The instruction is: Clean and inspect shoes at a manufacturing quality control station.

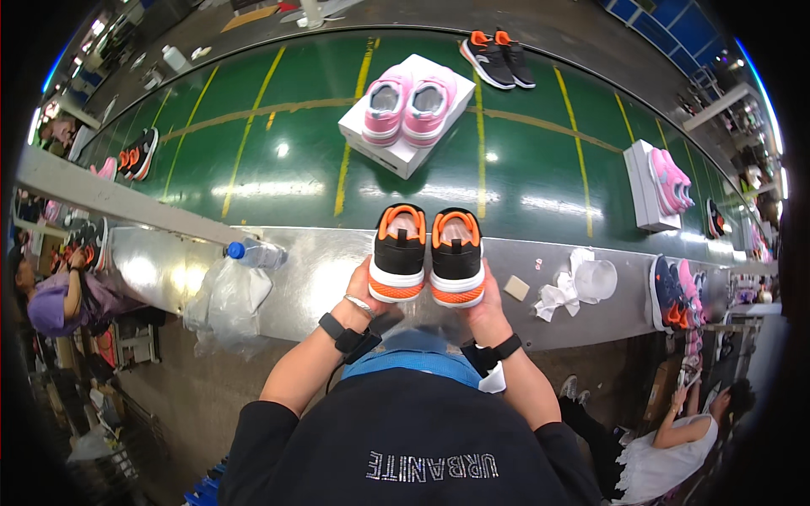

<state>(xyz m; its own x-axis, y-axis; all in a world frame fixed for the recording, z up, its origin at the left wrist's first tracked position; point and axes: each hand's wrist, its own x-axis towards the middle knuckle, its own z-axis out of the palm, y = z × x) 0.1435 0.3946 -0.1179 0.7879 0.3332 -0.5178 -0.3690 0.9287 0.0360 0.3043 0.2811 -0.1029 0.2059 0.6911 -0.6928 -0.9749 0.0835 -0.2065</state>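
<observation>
A pair of black sneakers with orange lining and white-and-orange soles is held up side by side, heels toward me, over the metal ledge. My left hand [365,289] grips the left sneaker [397,257] along its outer side. Around the outer side of the right sneaker [456,260] my right hand [488,302] is closed. The fingers of both hands are partly hidden behind the shoes. Beyond them, a pair of pink sneakers [406,110] stands on a white shoebox [407,158] on the green conveyor belt [295,190].
On the metal ledge [316,278] lie a blue-capped bottle [261,254], a clear plastic bag [229,295], a beige block [516,287] and crumpled white paper [561,295]. More black sneakers [498,63] stand at the belt's far side. Co-workers sit at left [63,295] and right [671,447].
</observation>
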